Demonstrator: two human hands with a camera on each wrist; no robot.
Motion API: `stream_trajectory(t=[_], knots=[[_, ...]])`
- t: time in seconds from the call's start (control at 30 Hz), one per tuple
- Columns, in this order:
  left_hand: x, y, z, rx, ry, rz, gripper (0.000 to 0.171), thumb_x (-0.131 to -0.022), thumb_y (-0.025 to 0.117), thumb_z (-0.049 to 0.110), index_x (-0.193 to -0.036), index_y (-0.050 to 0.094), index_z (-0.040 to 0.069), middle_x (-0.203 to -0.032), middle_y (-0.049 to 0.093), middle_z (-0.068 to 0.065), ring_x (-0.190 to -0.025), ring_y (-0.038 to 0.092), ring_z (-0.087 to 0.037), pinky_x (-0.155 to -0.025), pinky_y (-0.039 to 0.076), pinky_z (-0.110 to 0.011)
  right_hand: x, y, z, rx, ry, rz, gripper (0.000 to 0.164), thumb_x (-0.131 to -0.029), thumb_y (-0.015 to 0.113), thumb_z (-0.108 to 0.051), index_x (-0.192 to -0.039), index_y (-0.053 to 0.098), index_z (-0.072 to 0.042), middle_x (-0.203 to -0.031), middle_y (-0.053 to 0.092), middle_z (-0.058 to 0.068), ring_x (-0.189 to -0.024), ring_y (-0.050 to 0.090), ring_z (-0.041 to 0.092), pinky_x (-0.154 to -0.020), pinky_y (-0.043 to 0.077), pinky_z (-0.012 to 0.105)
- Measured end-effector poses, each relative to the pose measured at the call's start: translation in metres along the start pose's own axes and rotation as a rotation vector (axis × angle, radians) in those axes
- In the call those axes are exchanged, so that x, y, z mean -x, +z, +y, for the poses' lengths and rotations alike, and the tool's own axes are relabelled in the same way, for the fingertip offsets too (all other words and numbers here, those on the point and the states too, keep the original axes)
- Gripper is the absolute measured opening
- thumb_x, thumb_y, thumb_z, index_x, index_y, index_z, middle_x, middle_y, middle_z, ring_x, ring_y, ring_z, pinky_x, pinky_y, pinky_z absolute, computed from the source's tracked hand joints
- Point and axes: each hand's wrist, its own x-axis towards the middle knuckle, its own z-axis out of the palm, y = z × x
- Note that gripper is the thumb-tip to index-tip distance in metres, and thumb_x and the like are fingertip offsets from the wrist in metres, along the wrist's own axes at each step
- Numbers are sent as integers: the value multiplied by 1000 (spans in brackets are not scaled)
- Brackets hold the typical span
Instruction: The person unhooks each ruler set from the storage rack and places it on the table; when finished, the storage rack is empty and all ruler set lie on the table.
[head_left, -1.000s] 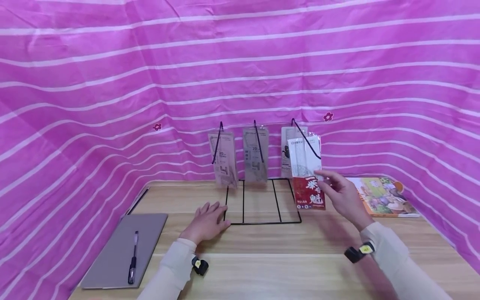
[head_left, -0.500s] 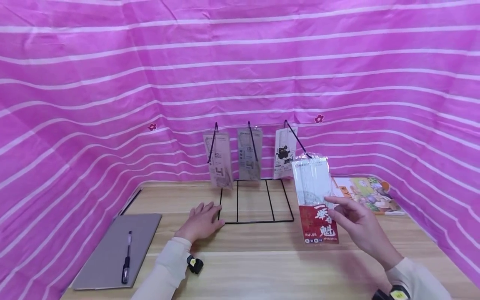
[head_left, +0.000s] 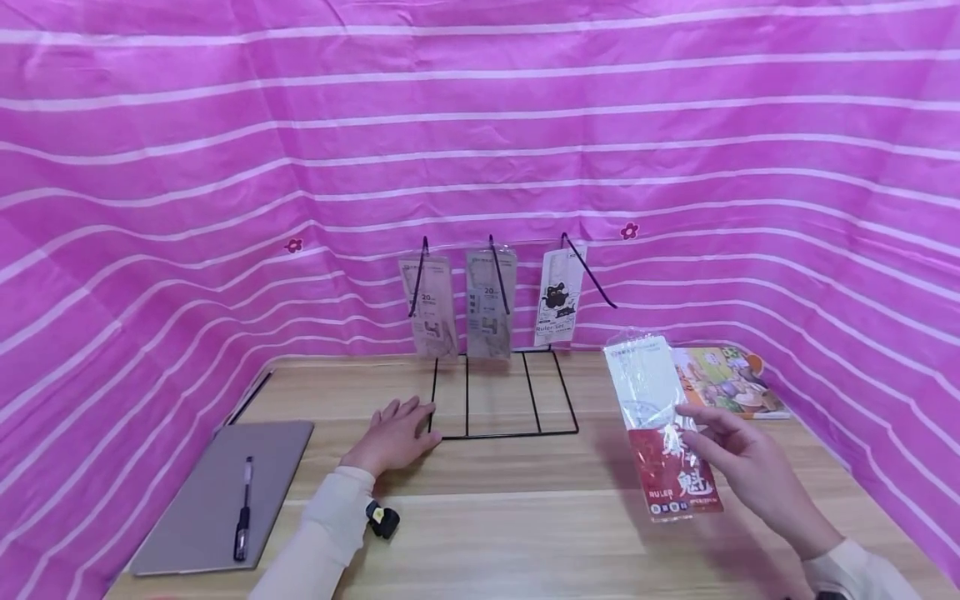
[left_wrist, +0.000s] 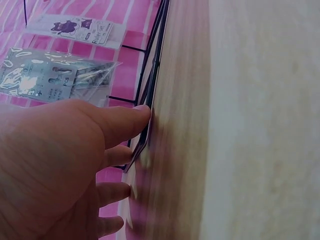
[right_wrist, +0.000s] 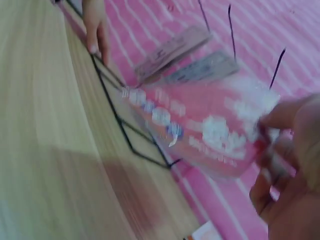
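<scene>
My right hand (head_left: 753,471) pinches the right edge of a red and white ruler packet (head_left: 647,379) between thumb and fingers. The packet is in clear plastic, tilted above the table, off the hook; it looks blurred in the right wrist view. My left hand (head_left: 392,437) lies with fingers spread at the left front corner of a black wire display rack (head_left: 517,434), thumb touching its base wire in the left wrist view. From the rack's hooks hang a pinkish ruler packet (head_left: 441,337), a grey-green ruler packet (head_left: 477,325) and a white ruler packet with black cats (head_left: 550,329).
A grey folder (head_left: 202,492) with a black pen (head_left: 242,521) on it lies at the left. Behind my right hand lies a colourful booklet (head_left: 727,379). A pink striped curtain (head_left: 450,125) encloses the wooden table (head_left: 495,533) at the back and sides.
The right hand has drawn the red and white ruler packet forward off the right hook and towards the lower right. The cat packet behind is uncovered. The left hand stays at the rack's corner.
</scene>
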Motion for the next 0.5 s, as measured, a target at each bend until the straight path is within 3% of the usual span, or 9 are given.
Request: stream_trajectory(t=[0.17,0.3,0.5], knots=[[0,-1,-2,8,-10,-5,64,-105,59,45,-160,46,15,-171,30,-22,-158,16,-55,-126,7,-75,-36,12,19,123,136,-92,42,-104,68,-35,-139,67,-12,-112,75,9,-87,63,6,-70,54,23],[0,-1,-2,15,-8,-4,64,-105,59,45,-160,46,15,-172,30,-21,-158,17,-55,-127,8,-75,-63,26,31,177,186,-154,42,-104,67,-33,-138,67,-7,-114,73,14,-89,61,15,-70,51,25],[0,0,1,15,-7,-3,63,-105,59,44,-160,46,15,-171,31,-20,-158,19,-54,-127,8,-73,-95,43,45,138,282,-245,41,-105,64,-24,-138,63,-1,-123,69,22,-96,64,24,-72,54,30]])
